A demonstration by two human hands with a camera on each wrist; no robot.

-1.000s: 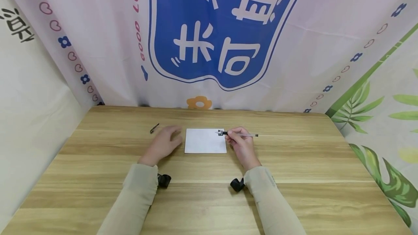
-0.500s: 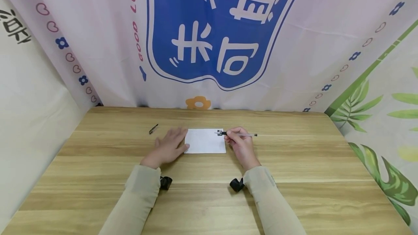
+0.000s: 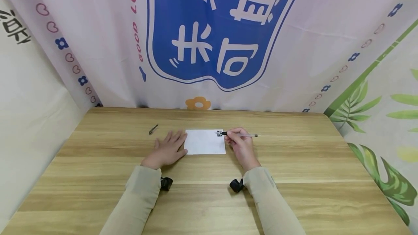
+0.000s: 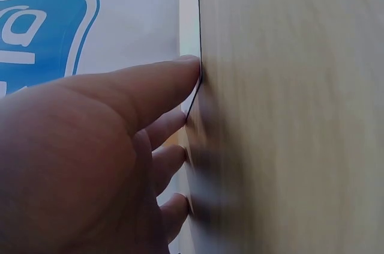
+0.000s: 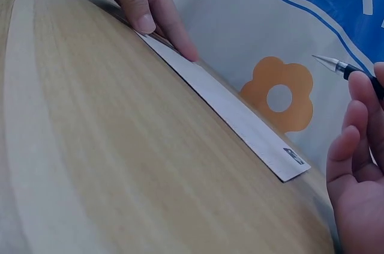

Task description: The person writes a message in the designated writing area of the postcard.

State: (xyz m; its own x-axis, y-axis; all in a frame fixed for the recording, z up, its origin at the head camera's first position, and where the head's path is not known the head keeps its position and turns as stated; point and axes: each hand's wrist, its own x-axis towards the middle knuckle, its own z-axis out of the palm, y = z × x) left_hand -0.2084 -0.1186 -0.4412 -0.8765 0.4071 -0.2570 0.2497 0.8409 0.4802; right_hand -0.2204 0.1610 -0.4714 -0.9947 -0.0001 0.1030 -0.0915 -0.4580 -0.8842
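Observation:
A small white sheet of paper lies flat on the wooden table, with a small dark printed patch near its upper right corner. My left hand rests with spread fingers on the left of it. Thumb and index tip press the sheet's left edge, as the right wrist view shows. In my right hand an uncapped gel pen is pinched between thumb and fingers. Its metal tip points left and is raised above the sheet's right end. The black pen cap lies beyond my left hand.
The wooden table reaches back to a hanging cloth with a blue printed panel. Fabric walls stand at the left and right. Black wrist cameras sit at both cuffs.
My left hand has come down from above the table and moved right onto the paper's left edge, its fingers spreading. My right hand and the pen have stayed nearly still.

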